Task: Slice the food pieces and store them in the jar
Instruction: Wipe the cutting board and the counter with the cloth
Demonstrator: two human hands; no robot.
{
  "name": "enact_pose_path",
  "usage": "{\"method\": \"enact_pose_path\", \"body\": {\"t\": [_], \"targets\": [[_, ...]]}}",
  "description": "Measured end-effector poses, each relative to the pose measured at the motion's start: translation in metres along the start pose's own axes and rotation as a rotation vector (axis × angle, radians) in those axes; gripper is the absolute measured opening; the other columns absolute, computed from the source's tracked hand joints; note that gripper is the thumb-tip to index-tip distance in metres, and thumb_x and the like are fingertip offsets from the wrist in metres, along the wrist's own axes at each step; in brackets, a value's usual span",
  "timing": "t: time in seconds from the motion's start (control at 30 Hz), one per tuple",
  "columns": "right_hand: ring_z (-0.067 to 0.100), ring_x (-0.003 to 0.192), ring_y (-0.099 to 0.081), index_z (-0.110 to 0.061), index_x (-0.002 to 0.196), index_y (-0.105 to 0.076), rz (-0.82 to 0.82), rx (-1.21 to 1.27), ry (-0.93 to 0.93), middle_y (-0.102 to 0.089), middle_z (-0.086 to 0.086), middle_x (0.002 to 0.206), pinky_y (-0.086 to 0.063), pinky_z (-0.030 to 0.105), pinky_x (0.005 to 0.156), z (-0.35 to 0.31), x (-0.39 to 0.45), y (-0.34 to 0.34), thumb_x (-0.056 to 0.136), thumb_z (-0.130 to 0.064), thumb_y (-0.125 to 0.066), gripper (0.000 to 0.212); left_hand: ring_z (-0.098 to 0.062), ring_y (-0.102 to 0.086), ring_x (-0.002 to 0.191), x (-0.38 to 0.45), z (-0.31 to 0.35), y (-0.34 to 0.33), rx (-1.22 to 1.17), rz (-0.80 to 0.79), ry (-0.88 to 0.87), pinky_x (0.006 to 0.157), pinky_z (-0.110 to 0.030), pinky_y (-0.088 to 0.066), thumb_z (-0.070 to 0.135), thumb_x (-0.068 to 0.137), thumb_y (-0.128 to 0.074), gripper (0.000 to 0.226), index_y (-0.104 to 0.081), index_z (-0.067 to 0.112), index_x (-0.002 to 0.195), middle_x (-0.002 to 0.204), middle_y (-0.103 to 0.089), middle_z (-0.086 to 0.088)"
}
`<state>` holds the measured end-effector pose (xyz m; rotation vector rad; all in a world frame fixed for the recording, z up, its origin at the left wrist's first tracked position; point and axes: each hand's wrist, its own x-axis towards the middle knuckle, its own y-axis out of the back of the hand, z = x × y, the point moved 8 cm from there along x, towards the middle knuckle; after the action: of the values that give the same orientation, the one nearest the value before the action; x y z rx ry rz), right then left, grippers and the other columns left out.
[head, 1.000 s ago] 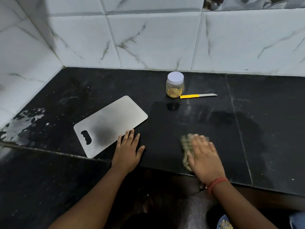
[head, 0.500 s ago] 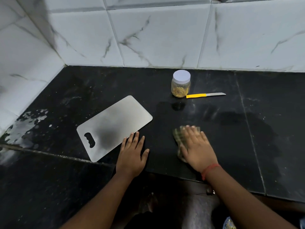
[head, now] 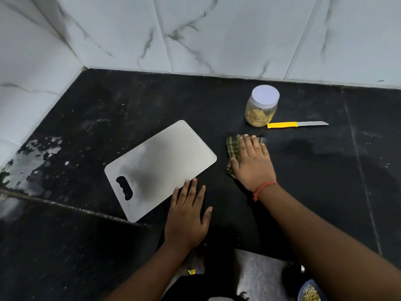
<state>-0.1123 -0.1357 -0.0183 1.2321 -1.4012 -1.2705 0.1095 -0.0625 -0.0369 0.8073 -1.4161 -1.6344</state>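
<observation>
Flat right hand (head: 252, 165) on striped, crumpled cloth (head: 233, 149), glossy black counter (head: 325, 181).

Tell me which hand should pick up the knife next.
Right. The right hand lies flat on the cloth just short of the knife's yellow handle, beside the jar. The left hand rests by the steel cutting board, farther away.

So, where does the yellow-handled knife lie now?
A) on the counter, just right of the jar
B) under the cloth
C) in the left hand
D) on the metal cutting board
A: the knife lies flat on the black counter, its handle end beside the jar.
</observation>
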Motion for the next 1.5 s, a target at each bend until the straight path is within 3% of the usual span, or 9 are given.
{"method": "enact_pose_path", "body": {"t": [0.1, 0.43, 0.57, 0.93, 1.03, 1.17, 1.3, 1.4, 1.5], "targets": [[0.021, 0.148, -0.013, -0.015, 0.153, -0.018, -0.039, -0.073, 0.198, -0.02, 0.004, 0.16, -0.017, 0.043, 0.12, -0.016, 0.005, -0.007, 0.095, -0.052, -0.021, 0.069, -0.024, -0.016, 0.153, 0.0, -0.001, -0.003, -0.001, -0.009, -0.013, 0.122, -0.05, -0.018, 0.05, 0.099, -0.04, 0.061, -0.04, 0.019, 0.152, 0.164, -0.025, -0.008], [0.022, 0.148, -0.013, -0.014, 0.153, -0.02, 0.041, -0.01, -0.077, -0.02, 0.005, 0.16, -0.016, 0.043, 0.12, 0.02, -0.024, -0.001, 0.094, -0.05, -0.025, 0.07, -0.022, -0.009, 0.155, 0.0, -0.003, -0.007, 0.029, -0.022, -0.014, 0.123, -0.049, -0.013, 0.052, 0.1, -0.035, 0.063, -0.034, 0.02, 0.155, 0.166, -0.019, -0.006], [0.019, 0.149, -0.007, -0.016, 0.154, -0.013, -0.035, -0.075, 0.173, -0.013, 0.002, 0.161, -0.012, 0.042, 0.121, 0.003, -0.066, -0.012, 0.095, -0.052, -0.024, 0.07, -0.021, -0.01, 0.154, 0.001, -0.003, -0.005, 0.021, -0.024, -0.01, 0.123, -0.049, -0.014, 0.052, 0.1, -0.035, 0.064, -0.035, 0.021, 0.155, 0.166, -0.02, -0.005], [0.024, 0.148, -0.014, -0.012, 0.153, -0.02, 0.028, -0.031, -0.105, -0.02, 0.007, 0.159, -0.017, 0.043, 0.12, 0.065, -0.136, 0.002, 0.094, -0.051, -0.029, 0.072, -0.019, -0.015, 0.153, 0.0, -0.001, 0.0, 0.021, -0.003, 0.02, 0.123, -0.047, -0.016, 0.053, 0.099, -0.036, 0.062, -0.038, 0.022, 0.153, 0.164, -0.025, -0.003], [0.022, 0.148, -0.014, -0.016, 0.153, -0.021, -0.016, -0.048, 0.191, -0.018, 0.002, 0.16, -0.014, 0.041, 0.119, 0.033, -0.152, -0.004, 0.095, -0.053, -0.03, 0.069, -0.018, -0.015, 0.154, 0.0, 0.0, 0.0, 0.026, -0.011, 0.028, 0.124, -0.046, -0.015, 0.054, 0.099, -0.033, 0.063, -0.037, 0.023, 0.153, 0.165, -0.024, -0.002], [0.024, 0.148, -0.014, -0.015, 0.153, -0.02, 0.032, 0.001, -0.128, -0.02, 0.006, 0.159, -0.017, 0.043, 0.119, 0.071, -0.155, 0.007, 0.094, -0.052, -0.028, 0.071, -0.017, -0.013, 0.154, -0.001, -0.001, 0.002, 0.022, -0.003, 0.037, 0.124, -0.044, -0.014, 0.055, 0.099, -0.03, 0.063, -0.036, 0.024, 0.154, 0.165, -0.023, 0.0], [0.021, 0.148, -0.015, -0.017, 0.153, -0.023, -0.022, -0.063, 0.208, -0.014, -0.001, 0.16, -0.017, 0.042, 0.118, 0.055, -0.172, -0.002, 0.094, -0.052, -0.03, 0.068, -0.017, -0.014, 0.154, -0.001, 0.0, 0.001, 0.017, 0.003, 0.026, 0.124, -0.044, -0.013, 0.055, 0.099, -0.03, 0.063, -0.036, 0.024, 0.154, 0.165, -0.023, 0.0], [0.022, 0.148, -0.016, -0.015, 0.153, -0.023, 0.045, -0.018, -0.17, -0.02, 0.004, 0.159, -0.019, 0.043, 0.119, 0.116, -0.176, 0.011, 0.094, -0.05, -0.028, 0.068, -0.017, -0.014, 0.153, -0.001, 0.0, 0.002, 0.019, 0.013, 0.026, 0.125, -0.044, -0.013, 0.055, 0.099, -0.028, 0.063, -0.037, 0.023, 0.154, 0.165, -0.024, -0.001], [0.021, 0.149, -0.012, -0.015, 0.153, -0.02, -0.008, -0.067, -0.053, -0.019, 0.004, 0.16, -0.018, 0.043, 0.119, 0.114, -0.19, 0.005, 0.094, -0.05, -0.028, 0.069, -0.018, -0.014, 0.153, -0.002, 0.0, 0.002, 0.024, 0.013, 0.018, 0.125, -0.043, -0.011, 0.054, 0.1, -0.027, 0.064, -0.037, 0.022, 0.154, 0.164, -0.024, -0.002]]}}
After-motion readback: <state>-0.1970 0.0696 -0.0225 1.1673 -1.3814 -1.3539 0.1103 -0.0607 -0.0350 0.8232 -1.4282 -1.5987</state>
